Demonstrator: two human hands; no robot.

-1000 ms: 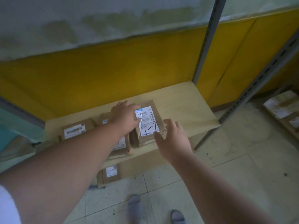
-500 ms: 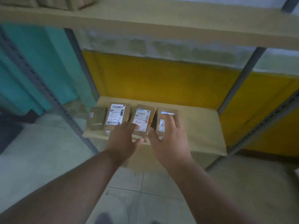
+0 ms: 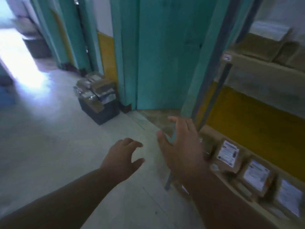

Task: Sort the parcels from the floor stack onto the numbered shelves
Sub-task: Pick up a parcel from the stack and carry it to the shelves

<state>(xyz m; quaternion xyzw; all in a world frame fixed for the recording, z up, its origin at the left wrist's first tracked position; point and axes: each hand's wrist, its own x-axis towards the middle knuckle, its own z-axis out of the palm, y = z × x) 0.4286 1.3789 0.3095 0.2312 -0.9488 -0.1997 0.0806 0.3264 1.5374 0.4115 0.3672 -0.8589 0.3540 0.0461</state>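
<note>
1. We see both hands out in front, over the pale floor (image 3: 49,146), holding nothing.
2. L hand (image 3: 121,158): palm down, fingers loosely curled, thumb out to the side, not touching anything.
3. R hand (image 3: 182,146): fingers spread and relaxed, in the air just beside the low shelf (image 3: 231,184) and its metal post (image 3: 212,90). It covers part of the shelf's near end; we can't tell whether it touches.
4. Landmark = teal door (image 3: 165,55), straight ahead.
5. Parcel stack (image 3: 96,87): on the floor just L of the door, against the yellow wall strip (image 3: 105,55). Brown and silver-wrapped pkgs sit heaped on a dark box (image 3: 100,109). It's well apart from both hands.
6. R of the door: the rack. On the low shelf we count three brown parcels in a row, white labels up: first parcel (image 3: 228,153) nearest the door, second parcel (image 3: 256,176) beside it, third parcel (image 3: 288,195) furthest, cut by the frame edge. Label text is too blurred to read.
7. Upper shelf (image 3: 264,70), also R of the door, holds more brown boxes, blurred. A small white tag (image 3: 227,57) sits at its corner; the mark on it isn't legible.
8. Yellow wall (image 3: 255,126) shows between the two shelves.
9. Far L of the door: a bright open doorway (image 3: 19,60) w/ glare on the floor.
</note>
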